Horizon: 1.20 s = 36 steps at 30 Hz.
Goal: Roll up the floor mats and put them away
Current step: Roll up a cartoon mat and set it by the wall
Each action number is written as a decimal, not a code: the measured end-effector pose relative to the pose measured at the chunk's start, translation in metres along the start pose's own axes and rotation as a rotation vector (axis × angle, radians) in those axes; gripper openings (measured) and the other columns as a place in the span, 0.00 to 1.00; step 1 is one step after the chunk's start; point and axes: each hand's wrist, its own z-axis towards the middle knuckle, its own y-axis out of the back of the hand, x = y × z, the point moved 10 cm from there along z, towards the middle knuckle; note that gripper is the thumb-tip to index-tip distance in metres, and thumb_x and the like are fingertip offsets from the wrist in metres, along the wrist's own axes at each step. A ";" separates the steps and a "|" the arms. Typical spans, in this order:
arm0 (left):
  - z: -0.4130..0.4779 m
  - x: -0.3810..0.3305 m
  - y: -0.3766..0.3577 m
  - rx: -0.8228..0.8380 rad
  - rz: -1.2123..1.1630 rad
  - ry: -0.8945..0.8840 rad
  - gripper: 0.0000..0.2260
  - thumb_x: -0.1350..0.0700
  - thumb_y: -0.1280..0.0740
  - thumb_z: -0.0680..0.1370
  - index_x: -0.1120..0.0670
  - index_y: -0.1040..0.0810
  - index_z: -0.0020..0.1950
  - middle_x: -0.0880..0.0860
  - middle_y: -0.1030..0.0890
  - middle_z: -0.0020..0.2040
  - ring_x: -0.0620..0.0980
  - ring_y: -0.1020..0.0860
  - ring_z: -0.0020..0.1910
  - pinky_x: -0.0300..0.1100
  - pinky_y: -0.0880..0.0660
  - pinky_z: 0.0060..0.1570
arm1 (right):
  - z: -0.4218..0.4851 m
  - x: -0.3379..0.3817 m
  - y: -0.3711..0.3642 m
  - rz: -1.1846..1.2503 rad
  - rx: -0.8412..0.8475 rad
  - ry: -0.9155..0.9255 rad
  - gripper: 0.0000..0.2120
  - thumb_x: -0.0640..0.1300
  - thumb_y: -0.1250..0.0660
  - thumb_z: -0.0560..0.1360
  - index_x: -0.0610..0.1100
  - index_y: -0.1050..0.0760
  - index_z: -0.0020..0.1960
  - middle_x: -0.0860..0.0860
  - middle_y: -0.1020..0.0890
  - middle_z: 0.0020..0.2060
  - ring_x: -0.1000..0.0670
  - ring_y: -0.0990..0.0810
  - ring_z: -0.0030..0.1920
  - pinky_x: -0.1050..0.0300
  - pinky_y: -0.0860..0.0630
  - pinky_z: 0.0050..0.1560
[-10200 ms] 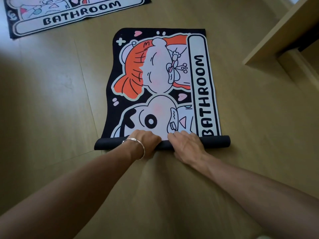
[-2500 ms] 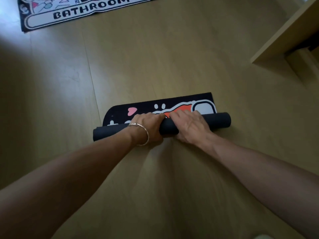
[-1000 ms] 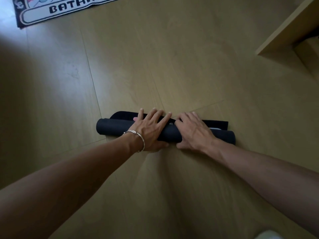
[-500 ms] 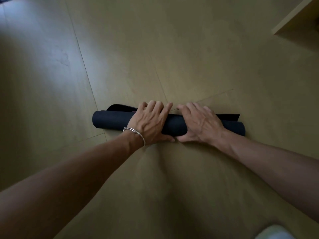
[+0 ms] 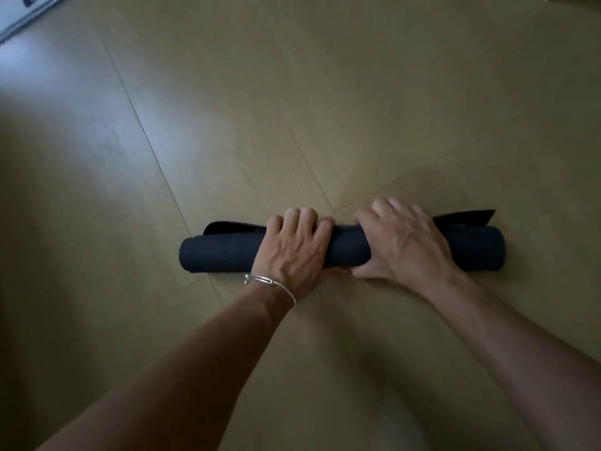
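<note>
Clenched the rolled mat (image 5: pixel 221 255) with left grip (image 5: pixel 292 249) and right grip (image 5: pixel 403 245), side by side near its middle. Held it lying crosswise on the wooden floor (image 5: pixel 325 109), loose edge poking out behind. Glimpsed second mat (image 5: pixel 19 11) far upper left.

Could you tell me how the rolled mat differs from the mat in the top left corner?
The rolled mat is a dark tube showing only plain backing; the flat mat lies spread out, showing a pale printed face. The left hand and right hand grip the rolled mat; the flat mat is untouched and mostly out of frame. Both lie on the wooden floor.
</note>
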 end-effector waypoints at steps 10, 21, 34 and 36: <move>-0.029 -0.019 0.050 0.398 0.176 -0.140 0.19 0.51 0.38 0.78 0.54 0.38 0.66 0.56 0.34 0.59 0.54 0.32 0.56 0.45 0.33 0.46 | -0.062 0.019 0.003 0.366 0.175 -0.207 0.20 0.54 0.30 0.70 0.47 0.32 0.56 0.48 0.29 0.50 0.44 0.29 0.57 0.52 0.36 0.50; 0.040 0.007 0.360 0.281 0.138 -0.178 0.23 0.44 0.33 0.75 0.52 0.35 0.66 0.55 0.31 0.59 0.54 0.31 0.59 0.48 0.30 0.52 | -0.091 -0.042 0.315 0.232 0.018 -0.185 0.17 0.55 0.29 0.67 0.48 0.28 0.49 0.48 0.28 0.46 0.47 0.28 0.45 0.55 0.33 0.40; 0.013 0.058 1.020 -0.081 0.216 -0.168 0.20 0.42 0.31 0.71 0.43 0.29 0.61 0.49 0.23 0.51 0.53 0.23 0.52 0.43 0.28 0.47 | -0.270 -0.002 0.985 -0.276 -0.538 -0.111 0.17 0.58 0.33 0.66 0.48 0.27 0.48 0.51 0.31 0.44 0.48 0.29 0.45 0.55 0.31 0.38; -0.021 0.057 1.116 -0.153 0.263 -0.154 0.19 0.42 0.30 0.70 0.44 0.28 0.59 0.48 0.26 0.47 0.52 0.25 0.48 0.42 0.29 0.46 | -0.321 0.023 1.066 -0.306 -0.597 -0.137 0.14 0.57 0.33 0.65 0.48 0.28 0.43 0.52 0.29 0.41 0.48 0.26 0.42 0.56 0.29 0.36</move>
